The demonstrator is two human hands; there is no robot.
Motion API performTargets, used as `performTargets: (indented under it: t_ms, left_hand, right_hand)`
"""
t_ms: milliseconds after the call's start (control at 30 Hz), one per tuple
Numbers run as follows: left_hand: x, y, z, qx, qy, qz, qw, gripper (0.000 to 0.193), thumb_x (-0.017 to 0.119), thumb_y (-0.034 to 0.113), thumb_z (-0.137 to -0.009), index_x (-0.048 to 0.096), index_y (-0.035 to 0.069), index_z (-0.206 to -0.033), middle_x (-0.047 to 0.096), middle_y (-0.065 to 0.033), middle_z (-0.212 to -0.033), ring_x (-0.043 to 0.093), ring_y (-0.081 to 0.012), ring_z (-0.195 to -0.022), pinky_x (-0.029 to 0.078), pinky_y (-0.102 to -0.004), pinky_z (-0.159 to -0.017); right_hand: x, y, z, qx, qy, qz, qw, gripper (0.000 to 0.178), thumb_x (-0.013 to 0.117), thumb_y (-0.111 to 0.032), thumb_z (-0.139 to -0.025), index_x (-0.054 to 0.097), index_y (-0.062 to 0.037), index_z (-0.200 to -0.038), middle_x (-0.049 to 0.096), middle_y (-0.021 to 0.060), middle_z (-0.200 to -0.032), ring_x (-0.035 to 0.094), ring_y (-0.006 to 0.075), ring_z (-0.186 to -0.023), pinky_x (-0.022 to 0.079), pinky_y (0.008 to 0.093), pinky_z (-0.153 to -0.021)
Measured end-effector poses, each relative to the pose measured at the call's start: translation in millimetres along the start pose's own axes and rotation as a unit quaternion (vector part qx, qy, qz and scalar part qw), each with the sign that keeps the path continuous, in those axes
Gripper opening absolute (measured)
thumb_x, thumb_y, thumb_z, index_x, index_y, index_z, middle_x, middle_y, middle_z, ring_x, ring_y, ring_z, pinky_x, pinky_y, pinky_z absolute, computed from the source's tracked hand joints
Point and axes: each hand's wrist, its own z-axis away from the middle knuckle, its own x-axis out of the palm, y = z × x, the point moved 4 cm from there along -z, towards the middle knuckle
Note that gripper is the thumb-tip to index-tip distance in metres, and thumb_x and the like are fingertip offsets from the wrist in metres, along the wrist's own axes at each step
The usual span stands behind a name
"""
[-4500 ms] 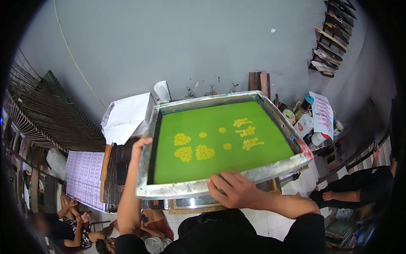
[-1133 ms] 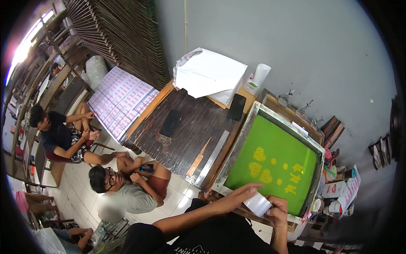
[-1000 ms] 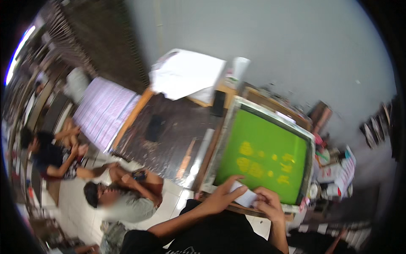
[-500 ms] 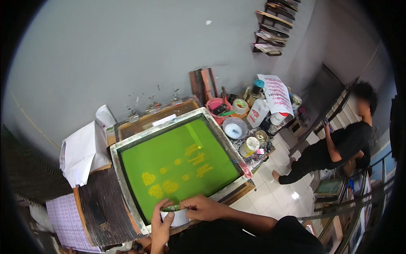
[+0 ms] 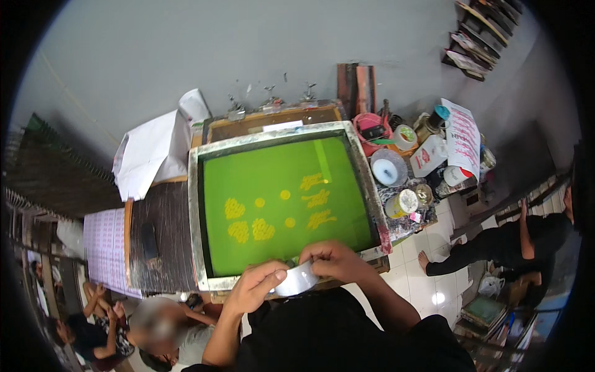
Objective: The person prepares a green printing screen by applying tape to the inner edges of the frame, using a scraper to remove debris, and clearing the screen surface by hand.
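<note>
A roll of whitish tape [image 5: 296, 280] is held between my two hands at the near edge of a framed printing screen. My left hand [image 5: 257, 286] grips the roll's left side. My right hand [image 5: 338, 261] pinches at its right upper side; whether a loose tape end is between those fingers I cannot tell. Beyond them lies the screen's green mesh [image 5: 254, 173], with yellowish patterned marks [image 5: 263, 229] on it and a lighter strip near the far right. Its pale, stained frame [image 5: 197, 204] surrounds the mesh.
Right of the screen stand a bowl of white paste [image 5: 387, 167], a yellow jar [image 5: 401, 203], a white jug [image 5: 429, 155] and a pink bucket [image 5: 372, 129]. A dark board [image 5: 160, 248] and white paper [image 5: 152, 149] are at left. Several people are nearby, one at right [image 5: 514, 240].
My view has swung, so the screen appears straighter and further right. The tape roll has turned and both hands have shifted on it. The person at right has moved.
</note>
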Motion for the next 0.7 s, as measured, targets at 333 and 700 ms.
performTargets:
  t_ms: [333, 700]
  left_hand:
    - [17, -4, -3, -0.005, 0.041, 0.053, 0.998, 0.022, 0.049, 0.006, -0.096, 0.067, -0.003, -0.104, 0.065, -0.0063, -0.088, 0.058, -0.0127, -0.084, 0.046, -0.0283, -0.076]
    - [20, 2, -7, -0.032, 0.082, 0.037, 0.995, 0.014, 0.056, 0.006, -0.092, 0.066, -0.004, -0.094, 0.061, -0.0083, -0.084, 0.056, -0.0145, -0.08, 0.045, -0.0297, -0.073]
  right_hand:
    - [-13, -4, 0, 0.051, 0.001, -0.058, 0.997, 0.017, 0.06, -0.008, -0.085, 0.07, -0.0006, -0.097, 0.061, -0.0003, -0.075, 0.053, 0.0052, -0.067, 0.041, 0.0236, -0.058]
    - [-4, -13, 7, 0.014, 0.046, 0.015, 0.999, 0.019, 0.056, 0.003, -0.084, 0.069, 0.0016, -0.098, 0.062, -0.0011, -0.079, 0.053, 0.0035, -0.071, 0.041, 0.023, -0.062]
